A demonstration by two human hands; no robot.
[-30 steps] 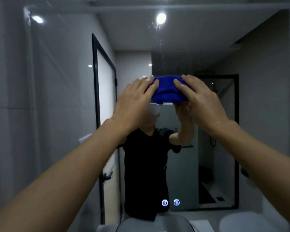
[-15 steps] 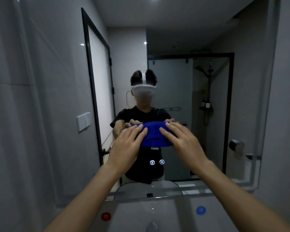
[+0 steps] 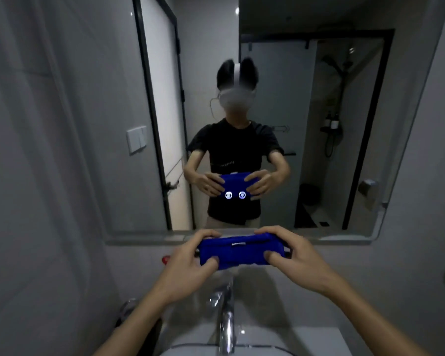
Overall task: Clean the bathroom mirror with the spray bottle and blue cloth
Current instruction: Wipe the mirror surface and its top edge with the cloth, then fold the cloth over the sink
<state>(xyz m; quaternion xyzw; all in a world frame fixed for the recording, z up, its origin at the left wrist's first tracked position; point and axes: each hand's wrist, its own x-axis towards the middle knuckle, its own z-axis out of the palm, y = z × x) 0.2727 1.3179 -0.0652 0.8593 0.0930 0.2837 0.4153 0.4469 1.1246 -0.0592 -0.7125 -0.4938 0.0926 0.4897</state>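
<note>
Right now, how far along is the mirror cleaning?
The wipe has come down from the top of the mirror in the last second, so that strip looks covered. In hand: the left hand and right hand both grip the folded blue cloth, now off the glass, below its lower edge and above the faucet. Whether the sides remain unwiped can't be judged.

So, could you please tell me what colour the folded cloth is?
The folded cloth is deep blue, clearest in the head view.
</note>
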